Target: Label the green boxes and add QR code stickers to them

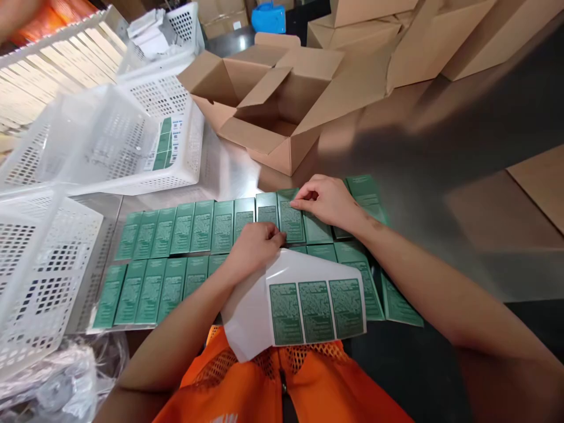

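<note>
Two rows of flat green boxes (pixel 185 226) lie side by side on the steel table. My left hand (pixel 253 247) pinches the top edge of a white backing sheet (pixel 255 305) that carries three green labels (pixel 316 310) and curls over the table's front edge. My right hand (pixel 326 200) presses its fingertips on a green label on one box (pixel 291 220) in the back row. More green boxes (pixel 368 191) lie behind and to the right of that hand.
White perforated plastic baskets (pixel 110 141) stand at left, one holding green boxes; another basket (pixel 39 264) is at near left. An open cardboard carton (pixel 273 111) sits behind the rows, with more cartons at the back right. Plastic bags lie at lower left.
</note>
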Action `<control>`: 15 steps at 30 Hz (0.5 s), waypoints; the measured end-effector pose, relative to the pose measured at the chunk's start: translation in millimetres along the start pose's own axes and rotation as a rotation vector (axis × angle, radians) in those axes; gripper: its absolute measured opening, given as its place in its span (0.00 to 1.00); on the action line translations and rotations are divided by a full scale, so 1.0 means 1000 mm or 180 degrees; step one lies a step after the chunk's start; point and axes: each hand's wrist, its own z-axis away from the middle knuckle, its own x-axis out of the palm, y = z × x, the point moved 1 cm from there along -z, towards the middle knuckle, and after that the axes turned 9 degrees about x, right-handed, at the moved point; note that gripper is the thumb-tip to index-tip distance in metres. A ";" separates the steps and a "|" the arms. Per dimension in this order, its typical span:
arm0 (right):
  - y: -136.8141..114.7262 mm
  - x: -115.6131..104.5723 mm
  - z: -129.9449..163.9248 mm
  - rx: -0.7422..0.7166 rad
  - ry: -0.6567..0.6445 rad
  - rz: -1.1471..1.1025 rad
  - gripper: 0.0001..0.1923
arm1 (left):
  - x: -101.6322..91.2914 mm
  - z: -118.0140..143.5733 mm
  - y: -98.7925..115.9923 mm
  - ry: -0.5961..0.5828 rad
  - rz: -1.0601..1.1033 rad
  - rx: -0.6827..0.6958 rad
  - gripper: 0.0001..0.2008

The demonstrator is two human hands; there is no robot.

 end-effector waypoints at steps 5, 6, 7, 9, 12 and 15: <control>0.000 0.003 -0.001 0.0057 0.0007 0.0087 0.05 | 0.001 -0.001 0.002 0.0009 -0.0129 -0.0006 0.14; 0.000 0.004 0.000 0.0044 0.0019 0.0110 0.05 | 0.002 -0.002 0.003 0.0029 -0.0186 -0.0010 0.13; 0.000 0.005 0.001 0.0032 0.0036 0.0136 0.05 | 0.002 -0.002 0.004 0.0049 -0.0253 -0.0005 0.13; 0.001 0.007 0.003 0.0029 0.0114 0.0188 0.06 | 0.004 -0.004 0.004 0.0079 -0.0405 0.0021 0.12; 0.005 0.011 0.007 0.0053 0.0335 0.0111 0.18 | 0.005 -0.005 0.002 0.0082 -0.0509 0.0109 0.11; 0.009 0.015 0.007 0.0038 0.0552 0.0148 0.34 | 0.004 0.002 0.001 0.0007 -0.0585 0.0336 0.10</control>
